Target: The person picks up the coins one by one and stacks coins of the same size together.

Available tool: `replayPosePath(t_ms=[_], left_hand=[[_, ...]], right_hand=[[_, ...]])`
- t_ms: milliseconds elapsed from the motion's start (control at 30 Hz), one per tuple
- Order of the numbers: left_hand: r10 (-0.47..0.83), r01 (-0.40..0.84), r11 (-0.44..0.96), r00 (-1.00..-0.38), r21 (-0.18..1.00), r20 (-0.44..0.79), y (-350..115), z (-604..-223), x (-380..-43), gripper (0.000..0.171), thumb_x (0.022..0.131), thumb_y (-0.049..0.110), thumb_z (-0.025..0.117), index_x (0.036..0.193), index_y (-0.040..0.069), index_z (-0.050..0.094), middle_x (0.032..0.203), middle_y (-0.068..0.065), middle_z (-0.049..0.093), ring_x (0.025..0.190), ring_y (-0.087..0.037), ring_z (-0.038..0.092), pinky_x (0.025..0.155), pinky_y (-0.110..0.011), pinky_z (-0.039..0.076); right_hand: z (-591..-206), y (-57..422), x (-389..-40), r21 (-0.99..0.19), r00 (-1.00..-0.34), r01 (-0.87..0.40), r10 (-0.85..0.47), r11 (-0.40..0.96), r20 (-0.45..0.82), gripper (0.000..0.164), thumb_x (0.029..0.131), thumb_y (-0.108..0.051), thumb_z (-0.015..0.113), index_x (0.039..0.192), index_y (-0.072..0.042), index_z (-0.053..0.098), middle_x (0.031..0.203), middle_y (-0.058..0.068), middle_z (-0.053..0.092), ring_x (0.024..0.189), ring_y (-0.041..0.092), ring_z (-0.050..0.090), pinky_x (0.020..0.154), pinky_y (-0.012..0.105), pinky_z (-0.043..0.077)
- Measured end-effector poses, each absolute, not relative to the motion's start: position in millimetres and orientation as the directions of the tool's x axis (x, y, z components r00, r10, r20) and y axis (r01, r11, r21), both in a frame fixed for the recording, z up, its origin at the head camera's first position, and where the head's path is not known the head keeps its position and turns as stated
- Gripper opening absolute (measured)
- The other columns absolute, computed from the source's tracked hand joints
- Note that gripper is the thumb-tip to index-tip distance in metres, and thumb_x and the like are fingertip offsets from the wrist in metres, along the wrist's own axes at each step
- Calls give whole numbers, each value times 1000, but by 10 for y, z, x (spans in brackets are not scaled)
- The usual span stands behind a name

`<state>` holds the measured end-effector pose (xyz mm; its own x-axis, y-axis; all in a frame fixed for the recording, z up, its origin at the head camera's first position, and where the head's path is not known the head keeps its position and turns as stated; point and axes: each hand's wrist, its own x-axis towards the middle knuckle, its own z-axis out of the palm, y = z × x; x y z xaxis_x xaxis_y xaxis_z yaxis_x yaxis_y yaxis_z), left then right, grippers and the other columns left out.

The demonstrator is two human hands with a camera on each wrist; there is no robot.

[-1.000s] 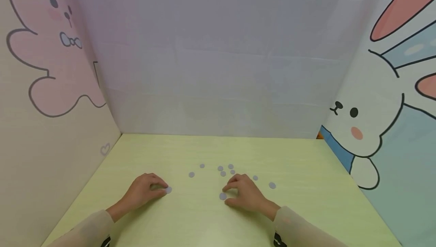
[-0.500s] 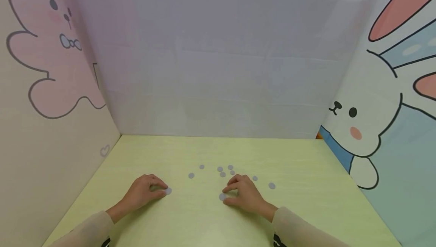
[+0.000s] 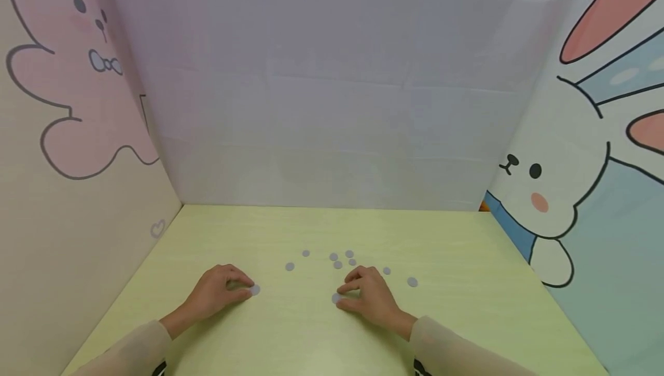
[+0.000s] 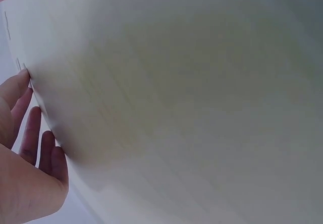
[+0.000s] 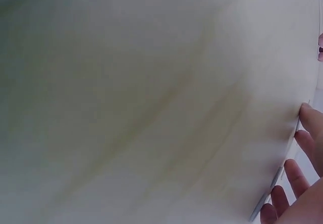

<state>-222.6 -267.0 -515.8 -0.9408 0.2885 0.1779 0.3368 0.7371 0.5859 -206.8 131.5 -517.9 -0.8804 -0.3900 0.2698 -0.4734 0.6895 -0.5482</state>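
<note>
Several flat, round, grey coins lie on the pale yellow-green table. In the head view, my left hand point(image 3: 220, 292) pinches the near-left coin point(image 3: 255, 289) at its edge with thumb and index finger. My right hand point(image 3: 370, 298) holds another coin point(image 3: 336, 299) between thumb and index finger, near the middle of the table. Both coins appear to lie flat on the surface. The left wrist view shows the left hand point(image 4: 30, 153) at its left edge. In the right wrist view, the right hand point(image 5: 303, 173) is at the right edge, and a thin coin rim is at the fingertips.
Beyond the hands lie more coins: a left pair with one coin point(image 3: 290, 266), a middle cluster with one coin point(image 3: 338, 264), and a right pair with one coin point(image 3: 412, 282). A plain back sheet point(image 3: 332, 105) and two printed side sheets enclose the table point(image 3: 290, 341).
My right thumb and index finger have drawn closer together round their coin. My left hand keeps its place at its coin. The view has shifted slightly; the other coins stay put.
</note>
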Motion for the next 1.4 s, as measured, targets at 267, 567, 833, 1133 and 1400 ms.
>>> replayPosePath(t_ms=[267,567,833,1133,1400], left_hand=[[277,321,737,-946,595,167,-2675,-5170,-2230,13,86,28,91,96,31,83,101,18,73,101,-16,65,95,-43,51],[288,332,727,-942,601,172,-2673,-5148,-2215,13,86,30,91,96,29,84,101,15,74,101,-18,65,94,-46,51],[287,333,724,-942,604,175,-2678,-5152,-2218,13,85,30,91,96,30,84,101,16,74,102,-18,65,94,-45,51],[282,326,736,-944,593,170,-2690,-5186,-2238,13,86,28,90,97,32,83,101,19,73,102,-17,64,94,-45,52],[281,326,735,-944,595,171,-2670,-5175,-2243,13,86,29,90,97,31,84,101,17,73,102,-18,64,93,-45,52]], right_hand=[[-5181,1302,-2062,-533,-875,-485,-384,694,295,19,82,-29,94,96,-18,87,109,-2,71,105,21,58,92,45,50],[-5202,1291,-2079,-490,-861,-507,-394,709,321,15,83,-31,93,94,-22,87,105,-8,71,103,19,59,91,45,51],[-5170,1259,-2089,-479,-857,-515,-406,711,319,12,84,-31,92,90,-22,87,102,-9,72,100,17,59,90,43,52],[-5134,1149,-2136,-501,-873,-487,-393,715,288,14,85,-33,91,90,-22,86,99,-12,72,94,12,61,86,36,53],[-5118,1029,-2169,-500,-867,-498,-400,709,297,15,86,-33,91,91,-20,86,97,-10,72,96,14,67,92,40,56]])
